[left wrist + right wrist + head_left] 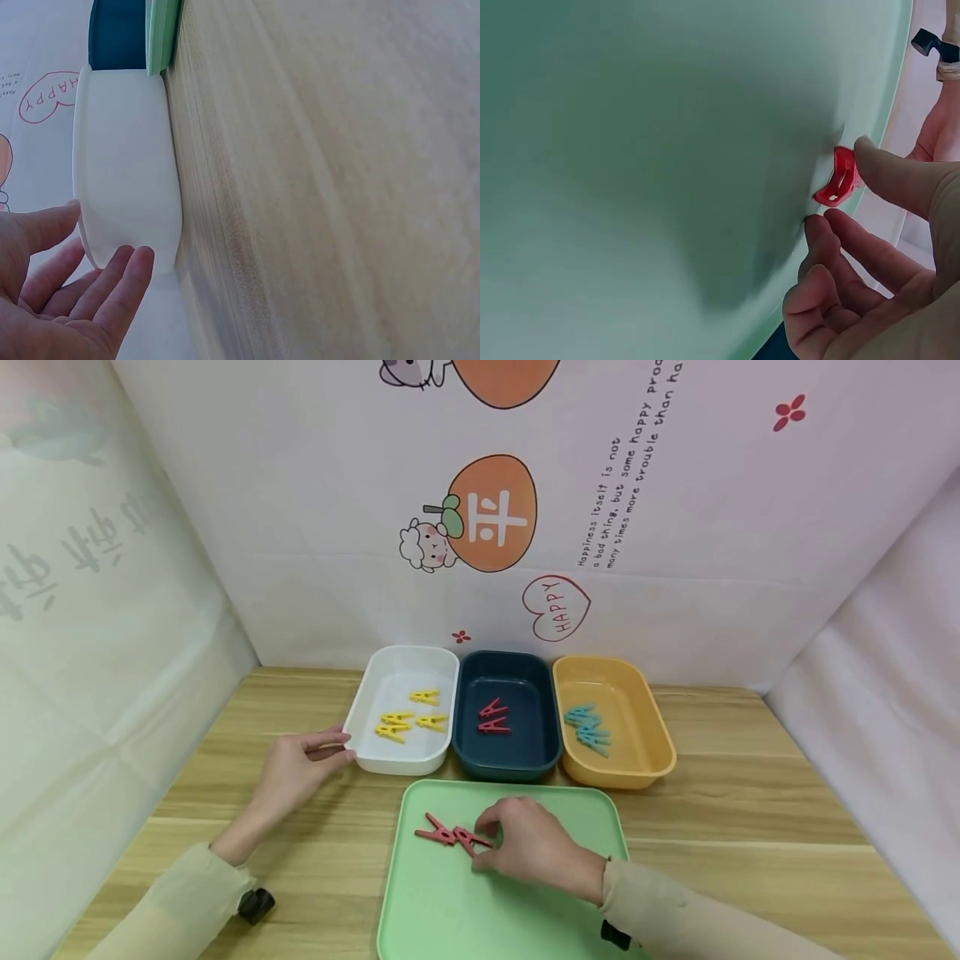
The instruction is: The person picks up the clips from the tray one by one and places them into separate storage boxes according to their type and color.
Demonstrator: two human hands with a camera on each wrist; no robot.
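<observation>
My right hand (528, 843) curls its thumb and forefinger around the handle end of a red clothespin (468, 839) lying on the green tray (450, 910). In the right wrist view the thumb overlaps this clothespin (838, 176), and the fingertips are right at its lower end. A second red clothespin (437, 832) lies against it on the left. My left hand (300, 767) touches the near left corner of the white bin (401, 764), its fingers extended along the outside, as the left wrist view shows too. Several yellow clothespins (431, 722) lie in that bin.
A dark blue bin (506, 768) with two red clothespins (493, 724) stands beside the white one. To its right, a yellow-orange bin (637, 727) holds several blue-green clothespins (588, 727). Behind the row rises a printed cloth (337, 527); everything stands on a wooden table (720, 843).
</observation>
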